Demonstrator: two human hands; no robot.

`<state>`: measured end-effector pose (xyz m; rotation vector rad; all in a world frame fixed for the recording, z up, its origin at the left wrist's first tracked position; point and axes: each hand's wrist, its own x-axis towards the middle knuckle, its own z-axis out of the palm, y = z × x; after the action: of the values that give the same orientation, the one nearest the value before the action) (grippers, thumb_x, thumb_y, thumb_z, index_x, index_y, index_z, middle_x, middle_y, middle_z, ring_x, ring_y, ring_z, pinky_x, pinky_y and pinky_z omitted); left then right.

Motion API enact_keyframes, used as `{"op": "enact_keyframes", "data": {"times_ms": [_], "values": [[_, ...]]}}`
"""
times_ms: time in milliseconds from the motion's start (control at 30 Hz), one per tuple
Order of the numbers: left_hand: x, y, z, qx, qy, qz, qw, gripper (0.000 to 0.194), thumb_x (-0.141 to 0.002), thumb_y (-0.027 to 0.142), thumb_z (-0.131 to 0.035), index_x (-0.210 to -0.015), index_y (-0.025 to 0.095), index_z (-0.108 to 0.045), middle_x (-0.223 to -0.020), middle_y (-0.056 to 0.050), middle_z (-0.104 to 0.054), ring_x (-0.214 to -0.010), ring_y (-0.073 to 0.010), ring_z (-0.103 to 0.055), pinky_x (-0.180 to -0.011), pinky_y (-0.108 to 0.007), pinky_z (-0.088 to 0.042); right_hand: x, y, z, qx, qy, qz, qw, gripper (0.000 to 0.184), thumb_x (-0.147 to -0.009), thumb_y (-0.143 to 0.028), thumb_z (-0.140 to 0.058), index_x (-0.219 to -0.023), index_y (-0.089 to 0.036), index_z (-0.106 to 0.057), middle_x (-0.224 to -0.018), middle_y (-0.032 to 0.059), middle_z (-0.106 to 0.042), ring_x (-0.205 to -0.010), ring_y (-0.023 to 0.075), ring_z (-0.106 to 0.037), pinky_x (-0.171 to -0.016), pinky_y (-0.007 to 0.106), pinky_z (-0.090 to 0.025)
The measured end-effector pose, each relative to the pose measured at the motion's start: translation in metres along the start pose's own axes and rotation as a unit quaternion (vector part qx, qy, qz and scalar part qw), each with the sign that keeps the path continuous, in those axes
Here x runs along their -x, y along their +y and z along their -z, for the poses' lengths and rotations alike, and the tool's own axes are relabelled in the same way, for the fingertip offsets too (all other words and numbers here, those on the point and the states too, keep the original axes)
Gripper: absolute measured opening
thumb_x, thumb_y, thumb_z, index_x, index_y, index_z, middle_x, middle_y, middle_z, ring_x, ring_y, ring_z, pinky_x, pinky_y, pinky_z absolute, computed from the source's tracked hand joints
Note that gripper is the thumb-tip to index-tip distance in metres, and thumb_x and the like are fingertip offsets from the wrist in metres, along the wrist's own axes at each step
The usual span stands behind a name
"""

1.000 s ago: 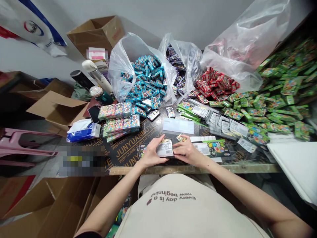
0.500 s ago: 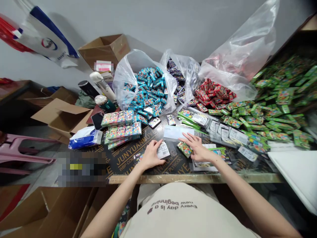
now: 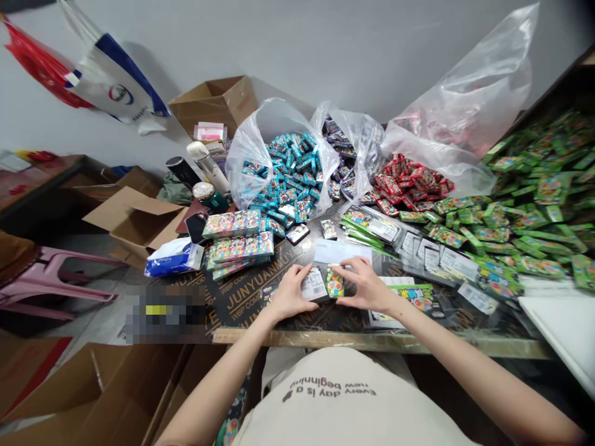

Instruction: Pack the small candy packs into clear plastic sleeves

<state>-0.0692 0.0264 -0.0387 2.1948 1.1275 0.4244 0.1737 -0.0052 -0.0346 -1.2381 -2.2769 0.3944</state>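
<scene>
My left hand (image 3: 294,292) has thumb and fingers closed around a small flat pack with a white barcode label (image 3: 314,286) on its top. My right hand (image 3: 363,285) grips a small green printed box (image 3: 334,282) between thumb and fingers, close beside the labelled pack. Whether the two touch cannot be told. Just beyond my hands lies a pale translucent strip (image 3: 341,252). Printed green and black cards (image 3: 421,300) lie partly under my right wrist.
Stacks of wrapped boxes (image 3: 242,248) stand at left. Behind are bags of blue boxes (image 3: 288,173) and purple boxes (image 3: 341,145), with red boxes (image 3: 409,179) and heaped green boxes (image 3: 520,229) at right. The wooden table edge (image 3: 372,341) runs before my body.
My right hand has moved left with the green box, turning it upright beside the labelled pack. My left hand keeps its hold. The whole view has shifted slightly.
</scene>
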Motion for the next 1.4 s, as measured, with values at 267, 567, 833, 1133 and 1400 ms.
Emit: {"op": "enact_keyframes", "data": {"times_ms": [267,567,833,1133,1400], "values": [[-0.018,0.019,0.0,0.066,0.054,-0.039,0.996,0.095,-0.046,0.03,-0.078,-0.131,0.021,-0.038,-0.107,-0.005,-0.044,-0.101,-0.0238,-0.046,-0.091,-0.036,-0.039,-0.007,-0.004,0.009,-0.206,0.014,-0.016,0.978,0.065,-0.063,-0.037,-0.072,-0.123,-0.027,-0.048,-0.124,0.0097,-0.048,-0.115,0.0257,-0.045,-0.097,0.044,-0.036],[-0.043,0.055,-0.04,0.499,0.299,0.088,0.808,0.033,-0.065,0.032,-0.069,-0.093,0.016,-0.065,-0.079,-0.001,-0.056,-0.073,-0.0118,-0.052,-0.07,-0.022,-0.041,-0.049,-0.032,-0.009,-0.527,0.428,-0.32,0.661,0.062,-0.074,-0.034,-0.061,-0.128,-0.026,-0.032,-0.102,0.0051,-0.064,-0.092,0.0175,-0.061,-0.081,0.034,-0.049],[-0.043,0.07,-0.044,0.713,0.242,0.196,0.628,0.021,-0.059,0.029,-0.071,-0.069,0.012,-0.065,-0.067,-0.001,-0.064,-0.059,-0.0106,-0.057,-0.063,-0.022,-0.043,-0.042,-0.039,0.003,-0.597,0.373,-0.301,0.643,0.054,-0.067,-0.028,-0.065,-0.115,-0.028,-0.04,-0.103,0.0039,-0.065,-0.071,0.0174,-0.066,-0.068,0.034,-0.052],[-0.046,0.061,-0.01,0.55,0.162,0.111,0.812,0.014,-0.059,0.02,-0.069,-0.072,0.015,-0.069,-0.069,-0.001,-0.066,-0.065,-0.0119,-0.058,-0.065,-0.022,-0.043,-0.019,-0.023,0.015,-0.556,0.223,-0.332,0.729,0.015,-0.064,-0.023,-0.068,-0.078,-0.019,-0.065,-0.083,0.0042,-0.07,-0.077,0.0191,-0.064,-0.075,0.034,-0.048],[-0.052,0.063,0.005,0.459,0.104,0.1,0.877,0.02,-0.06,0.028,-0.07,-0.072,0.012,-0.071,-0.064,-0.003,-0.067,-0.057,-0.0122,-0.056,-0.059,-0.023,-0.043,-0.009,-0.02,0.023,-0.392,0.25,-0.267,0.844,0.017,-0.072,-0.034,-0.064,-0.074,-0.02,-0.071,-0.074,0.0038,-0.07,-0.073,0.0189,-0.063,-0.073,0.033,-0.049]]}}
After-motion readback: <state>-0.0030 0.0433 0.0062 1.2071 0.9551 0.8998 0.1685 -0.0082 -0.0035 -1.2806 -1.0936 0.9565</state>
